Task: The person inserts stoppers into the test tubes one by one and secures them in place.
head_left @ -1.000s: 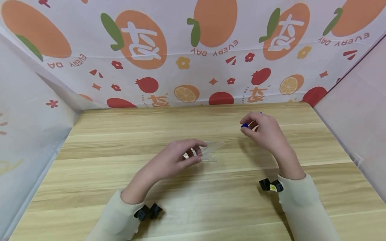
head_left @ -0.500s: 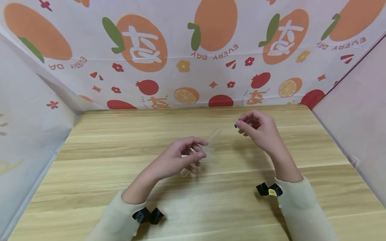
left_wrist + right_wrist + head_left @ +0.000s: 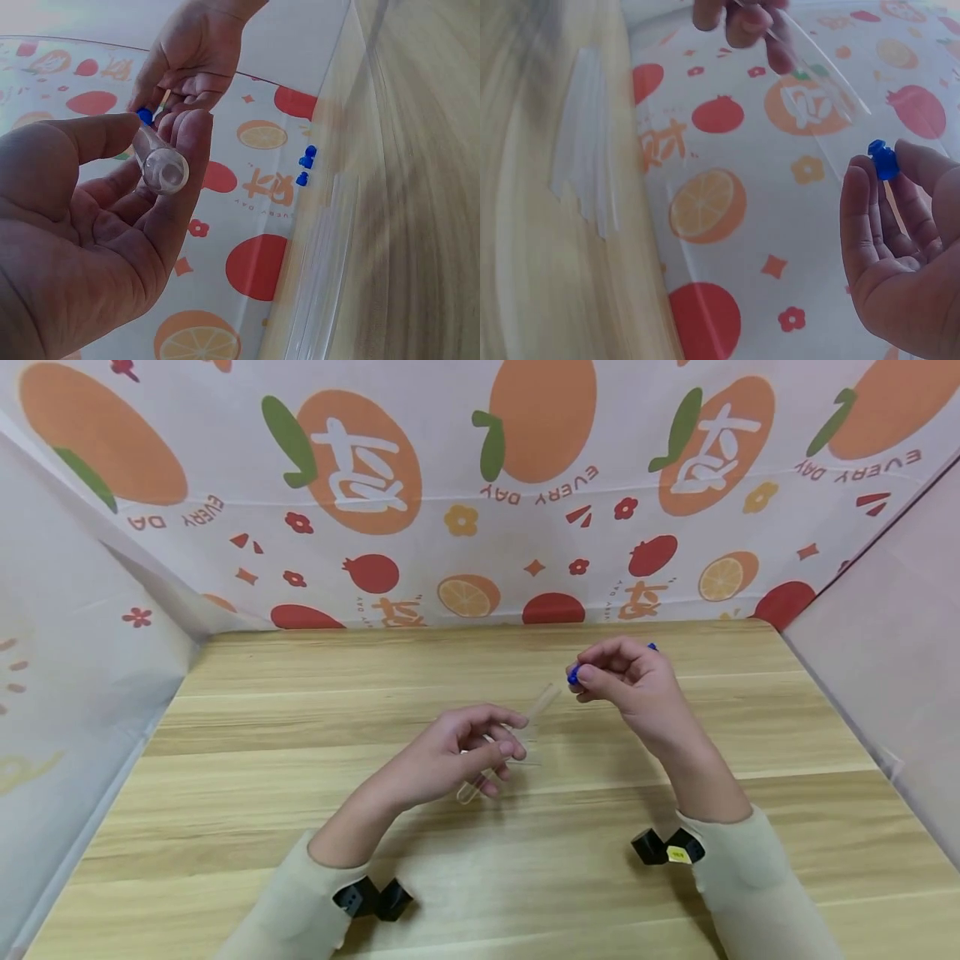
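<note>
The tube [image 3: 510,742] sits pinched in the left hand [image 3: 457,758], lifted off the tabletop [image 3: 300,710] and tilted, its open end pointing up and away toward the right hand [image 3: 637,681]. That hand has a blue cap [image 3: 573,675] nipped between thumb and fingertip, just beside the tube's mouth but not touching. So cap and tube axis nearly line up. More tubes [image 3: 589,157] lie flat below, and spare caps [image 3: 305,165] rest farther back.

Wooden table, fruit-print walls

We see more clear tubes [image 3: 525,745] lying on the table [image 3: 262,743], three blue caps [image 3: 305,163] near the backdrop [image 3: 465,485].
</note>
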Tool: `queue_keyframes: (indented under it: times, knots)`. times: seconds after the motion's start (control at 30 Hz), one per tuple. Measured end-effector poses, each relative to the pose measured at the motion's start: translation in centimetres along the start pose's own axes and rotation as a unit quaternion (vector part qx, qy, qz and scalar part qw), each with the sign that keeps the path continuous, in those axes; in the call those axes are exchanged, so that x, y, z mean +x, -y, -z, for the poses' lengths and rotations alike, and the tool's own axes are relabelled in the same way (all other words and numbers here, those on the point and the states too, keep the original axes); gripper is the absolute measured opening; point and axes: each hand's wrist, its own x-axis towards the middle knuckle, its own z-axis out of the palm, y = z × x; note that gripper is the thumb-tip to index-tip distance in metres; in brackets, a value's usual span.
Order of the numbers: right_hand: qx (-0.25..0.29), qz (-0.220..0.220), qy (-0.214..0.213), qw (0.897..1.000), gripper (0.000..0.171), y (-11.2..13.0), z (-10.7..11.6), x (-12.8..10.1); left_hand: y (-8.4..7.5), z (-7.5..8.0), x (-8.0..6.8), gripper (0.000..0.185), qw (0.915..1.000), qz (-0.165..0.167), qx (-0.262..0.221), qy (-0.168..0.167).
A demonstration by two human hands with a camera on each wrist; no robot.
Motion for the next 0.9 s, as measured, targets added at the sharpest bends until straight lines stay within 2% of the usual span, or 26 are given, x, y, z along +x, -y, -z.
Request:
queue_keyframes:
  times: [0.27, 0.43, 0.63, 0.9]
  knots:
    - [-0.022, -0.007, 0.007, 1.000, 0.013, -0.1, -1.1, 0.0, -0.2, -0.2, 0.0, 0.032, 1.0000, 0.000, -0.005, 0.004]
    - [-0.015, -0.004, 0.005, 1.000, 0.010, -0.2, -1.4, 0.0, -0.1, -0.4, 0.1, 0.032, 0.9998, 0.001, -0.019, 0.004]
    - [0.018, -0.008, -0.020, 1.000, 0.009, -0.3, -1.8, 0.0, 0.1, -0.7, 0.2, 0.037, 0.9993, 0.010, -0.034, 0.005]
    - [0.030, -0.015, -0.026, 0.999, 0.009, -0.3, -2.3, 0.0, 0.2, -0.9, 0.4, 0.030, 0.9998, 0.007, -0.020, -0.003]
